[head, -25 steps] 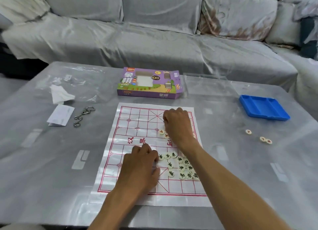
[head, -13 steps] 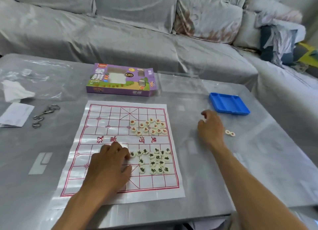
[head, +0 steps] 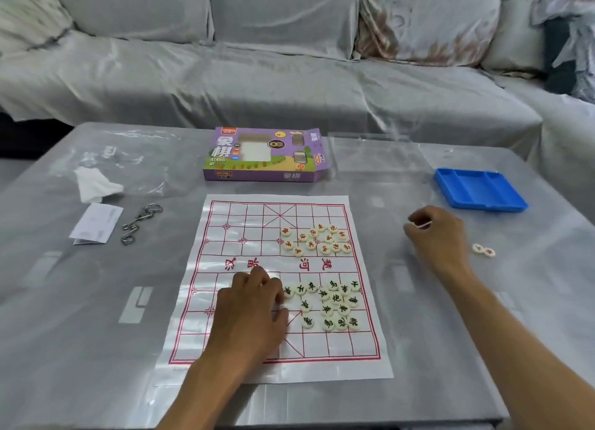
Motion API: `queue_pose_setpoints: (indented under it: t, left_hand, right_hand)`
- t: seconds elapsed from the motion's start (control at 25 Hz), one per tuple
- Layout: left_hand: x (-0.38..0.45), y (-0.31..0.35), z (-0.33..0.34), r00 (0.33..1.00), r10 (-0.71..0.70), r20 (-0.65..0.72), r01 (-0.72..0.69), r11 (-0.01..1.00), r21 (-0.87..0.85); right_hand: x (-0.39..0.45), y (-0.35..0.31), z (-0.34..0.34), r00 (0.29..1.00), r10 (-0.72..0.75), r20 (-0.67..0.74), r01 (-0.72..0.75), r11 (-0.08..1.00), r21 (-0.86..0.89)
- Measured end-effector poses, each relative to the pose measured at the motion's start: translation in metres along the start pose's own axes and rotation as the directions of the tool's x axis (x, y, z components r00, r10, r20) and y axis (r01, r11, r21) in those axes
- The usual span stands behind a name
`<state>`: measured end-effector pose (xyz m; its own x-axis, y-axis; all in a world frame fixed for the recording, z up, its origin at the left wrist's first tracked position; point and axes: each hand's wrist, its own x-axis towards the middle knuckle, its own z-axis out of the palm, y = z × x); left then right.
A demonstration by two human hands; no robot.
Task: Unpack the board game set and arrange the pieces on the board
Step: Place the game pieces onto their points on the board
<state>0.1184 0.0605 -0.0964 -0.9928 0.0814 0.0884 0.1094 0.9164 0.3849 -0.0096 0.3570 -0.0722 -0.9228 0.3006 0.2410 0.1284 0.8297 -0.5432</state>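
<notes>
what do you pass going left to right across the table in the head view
paper slip → metal rings → left hand → black pieces → right hand → two loose pieces

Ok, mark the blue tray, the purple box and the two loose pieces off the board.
blue tray [head: 515, 201]: head view, near right rim.
purple box [head: 257, 175]: head view, front side.
two loose pieces [head: 483, 250]: head view, where they meet.

At ten o'clock on the plastic-covered table [head: 80, 333] we see a crumpled white tissue [head: 93, 183], with a folded paper slip [head: 96, 224] just below it and metal wire rings [head: 140, 223] beside that. Along twelve o'clock we see a covered grey sofa [head: 257, 75] with a patterned cushion [head: 425, 27].
</notes>
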Motion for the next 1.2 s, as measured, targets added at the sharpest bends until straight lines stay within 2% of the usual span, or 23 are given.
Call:
queue_pose_setpoints:
  t: [0.08,0.16,0.24,0.4,0.52,0.56,0.64,0.72,0.8,0.84,0.92,1.0,1.2]
  left_hand:
    - [0.002,0.003,-0.003,1.000,-0.025,0.016,0.025,1.000,0.002]
    - [0.003,0.004,-0.005,0.999,-0.037,0.037,0.037,0.999,0.000]
    - [0.002,0.001,-0.009,0.998,-0.047,0.051,0.048,0.999,-0.009]
    - [0.004,0.001,-0.009,0.998,-0.018,0.054,0.018,1.000,-0.007]
    - [0.005,-0.004,-0.007,0.998,-0.026,0.057,0.025,0.999,0.021]
    - [0.006,-0.005,-0.006,0.998,-0.022,0.058,0.021,0.999,0.030]
    - [0.006,-0.008,-0.002,0.998,-0.025,0.058,0.023,0.999,0.035]
    - [0.006,-0.006,0.000,0.998,-0.019,0.052,0.017,0.999,0.037]
    - [0.007,-0.004,0.001,0.999,-0.013,0.047,0.010,0.998,0.063]
    - [0.007,-0.005,0.002,0.999,-0.011,0.041,0.008,0.997,0.073]
    - [0.006,-0.005,0.001,0.999,-0.020,0.047,0.016,0.996,0.083]
    - [0.006,-0.002,0.000,0.998,-0.025,0.052,0.021,0.997,0.074]
    - [0.002,0.002,-0.004,0.998,-0.016,0.061,0.012,0.998,0.064]
  right_hand:
    - [-0.014,-0.058,0.024,0.979,-0.201,0.036,0.198,0.977,0.076]
    - [-0.031,-0.106,0.058,0.933,-0.339,0.118,0.325,0.938,0.120]
    - [-0.042,-0.131,0.088,0.909,-0.384,0.162,0.375,0.923,0.085]
    - [-0.043,-0.133,0.108,0.882,-0.431,0.190,0.456,0.882,-0.115]
    - [-0.040,-0.124,0.086,0.869,-0.478,0.128,0.483,0.876,-0.009]
    - [-0.035,-0.110,0.070,0.886,-0.452,0.103,0.455,0.890,-0.003]
    - [-0.018,-0.063,0.033,0.942,-0.321,0.103,0.335,0.919,-0.209]
    - [-0.001,0.003,-0.004,0.995,-0.032,0.096,0.074,0.874,-0.480]
    - [0.000,0.058,-0.031,0.970,0.225,0.094,-0.141,0.832,-0.537]
    - [-0.001,0.076,-0.037,0.959,0.260,0.112,-0.170,0.845,-0.507]
    - [0.001,0.092,-0.032,0.976,0.174,0.128,-0.107,0.905,-0.412]
    - [0.004,0.095,-0.027,0.993,0.092,0.078,-0.059,0.933,-0.355]
    - [-0.001,0.089,-0.021,0.993,0.094,0.068,-0.064,0.935,-0.349]
